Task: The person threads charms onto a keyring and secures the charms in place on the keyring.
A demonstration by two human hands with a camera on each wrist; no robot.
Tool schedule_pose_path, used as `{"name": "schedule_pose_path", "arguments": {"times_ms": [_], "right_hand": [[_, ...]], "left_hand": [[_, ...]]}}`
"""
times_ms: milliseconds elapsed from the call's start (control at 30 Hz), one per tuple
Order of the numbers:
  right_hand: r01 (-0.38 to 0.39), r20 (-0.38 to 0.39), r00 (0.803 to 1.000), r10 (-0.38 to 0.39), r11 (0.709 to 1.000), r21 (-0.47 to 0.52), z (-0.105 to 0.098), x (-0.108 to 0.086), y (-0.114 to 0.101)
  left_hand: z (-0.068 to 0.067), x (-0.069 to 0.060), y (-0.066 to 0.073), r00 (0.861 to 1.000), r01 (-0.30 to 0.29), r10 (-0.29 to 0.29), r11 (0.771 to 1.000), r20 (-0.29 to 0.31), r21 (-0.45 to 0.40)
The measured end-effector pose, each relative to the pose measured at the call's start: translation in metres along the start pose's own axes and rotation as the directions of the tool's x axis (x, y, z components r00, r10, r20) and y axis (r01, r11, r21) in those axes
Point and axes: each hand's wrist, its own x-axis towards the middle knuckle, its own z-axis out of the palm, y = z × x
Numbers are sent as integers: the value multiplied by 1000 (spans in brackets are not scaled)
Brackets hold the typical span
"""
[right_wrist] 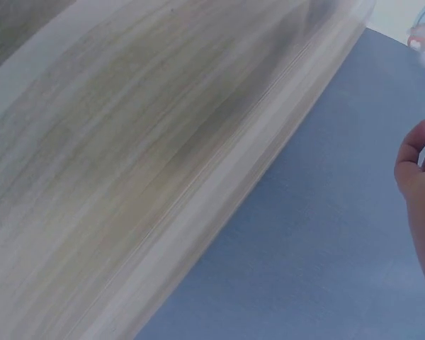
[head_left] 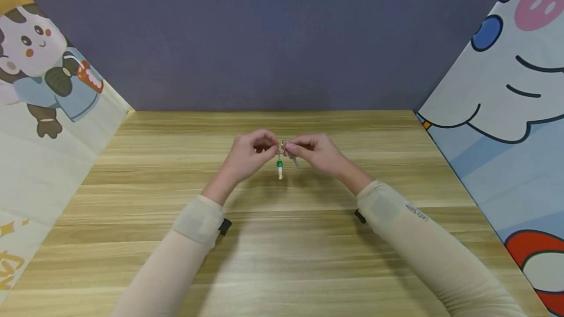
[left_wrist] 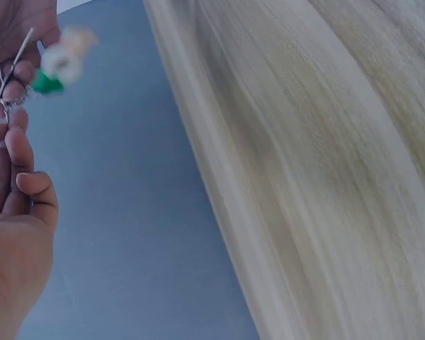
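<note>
Over the middle of the table, my left hand (head_left: 251, 154) and right hand (head_left: 320, 153) meet fingertip to fingertip. The left thumb and forefinger pinch the top of a keychain, whose small green and white charm (head_left: 279, 165) hangs below them. The right thumb and forefinger grip a metal key ring (head_left: 284, 142), from which a key (head_left: 294, 161) points down. In the left wrist view the charm (left_wrist: 48, 81) looks blurred beside a thin key (left_wrist: 18, 57). Fingers hide where the keychain and the ring meet. The right wrist view catches only part of the right hand (right_wrist: 421, 170).
A light wood-grain table (head_left: 282, 258) lies under both arms. A dark blue-grey panel (head_left: 273, 38) rises along its far edge. Cartoon-printed panels stand at the left (head_left: 44, 160) and right (head_left: 484, 87).
</note>
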Motion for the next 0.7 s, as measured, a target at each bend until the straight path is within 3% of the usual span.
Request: {"name": "schedule_pose_path", "arguments": {"times_ms": [267, 367, 533, 700], "right_hand": [[46, -30, 998, -47, 998, -39, 2, -2, 3], [121, -49, 991, -127, 987, -105, 5, -3, 3], [272, -80, 949, -306, 919, -285, 9, -3, 4], [329, -86, 918, -387, 865, -379, 9, -1, 6]], "left_hand": [[3, 0, 3, 997, 16, -16, 1000, -69, -10], [4, 0, 5, 996, 42, -46, 998, -78, -47], [6, 0, 8, 991, 109, -121, 979, -60, -172], [6, 0, 11, 986, 146, -162, 957, -45, -250]]}}
